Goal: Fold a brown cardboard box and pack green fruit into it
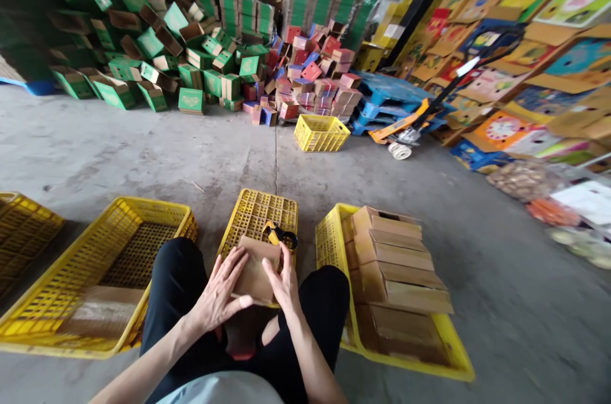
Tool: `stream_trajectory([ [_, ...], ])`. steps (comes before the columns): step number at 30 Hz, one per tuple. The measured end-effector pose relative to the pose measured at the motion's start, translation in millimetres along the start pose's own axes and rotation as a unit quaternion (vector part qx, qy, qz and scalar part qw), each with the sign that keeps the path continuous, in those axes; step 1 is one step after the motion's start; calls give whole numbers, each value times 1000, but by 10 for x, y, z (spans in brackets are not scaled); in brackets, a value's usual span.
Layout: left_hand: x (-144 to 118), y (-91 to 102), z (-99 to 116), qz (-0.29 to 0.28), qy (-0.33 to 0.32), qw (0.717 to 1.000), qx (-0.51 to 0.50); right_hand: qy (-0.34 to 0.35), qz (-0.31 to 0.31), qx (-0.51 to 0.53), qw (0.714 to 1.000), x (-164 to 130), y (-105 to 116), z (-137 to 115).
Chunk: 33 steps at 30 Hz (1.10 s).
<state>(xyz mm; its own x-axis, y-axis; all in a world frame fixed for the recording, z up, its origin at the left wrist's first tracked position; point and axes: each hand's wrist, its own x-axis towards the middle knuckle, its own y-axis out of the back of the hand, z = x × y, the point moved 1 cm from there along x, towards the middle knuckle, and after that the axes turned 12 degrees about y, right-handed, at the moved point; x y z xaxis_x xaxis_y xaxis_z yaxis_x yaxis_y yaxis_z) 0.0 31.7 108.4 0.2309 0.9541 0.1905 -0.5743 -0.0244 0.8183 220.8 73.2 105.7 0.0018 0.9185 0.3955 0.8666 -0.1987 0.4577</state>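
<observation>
Head camera looks down at our knees, and we see a small brown cardboard box (255, 270) right in front of us. It rests on an upside-down yellow crate (260, 213) that stands between our legs.

Our left hand (220, 292) lies flat on the left side of the box with its fingers spread. Our right hand (284, 283) presses on the right side, with the fingers curled over the edge. So both hands hold the box between them, but not in a tight squeeze.

We think the box is light, because it is small and made of thin card. It looks stiff along the folds and soft on the flat sides, so a hard push could dent it. The card looks dry and not slippery. We think the best places to hold it are the edges and corners, where it is strongest.

A yellow tape tool (279, 235) lies just behind the box, on the same crate. On our right, a yellow basket (329, 232) is full of flat brown cards (396, 264). On our left, another yellow basket (119, 219) holds a few brown pieces.
</observation>
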Motion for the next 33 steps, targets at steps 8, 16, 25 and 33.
stream_trajectory([
  [8, -149, 21, -86, -38, 34, 999, 6, 65, -78, -90, 991, -358, 76, -22],
  [16, -70, 24, -133, -76, 30, 996, -33, 40, -43, -141, 988, -252, -123, -23],
  [25, -83, 40, -98, -70, 16, 997, -26, 22, -37, -114, 993, -101, -236, -119],
  [33, -150, -27, -69, -22, 18, 1000, 2, -107, -2, 100, 989, -176, -172, -124],
])
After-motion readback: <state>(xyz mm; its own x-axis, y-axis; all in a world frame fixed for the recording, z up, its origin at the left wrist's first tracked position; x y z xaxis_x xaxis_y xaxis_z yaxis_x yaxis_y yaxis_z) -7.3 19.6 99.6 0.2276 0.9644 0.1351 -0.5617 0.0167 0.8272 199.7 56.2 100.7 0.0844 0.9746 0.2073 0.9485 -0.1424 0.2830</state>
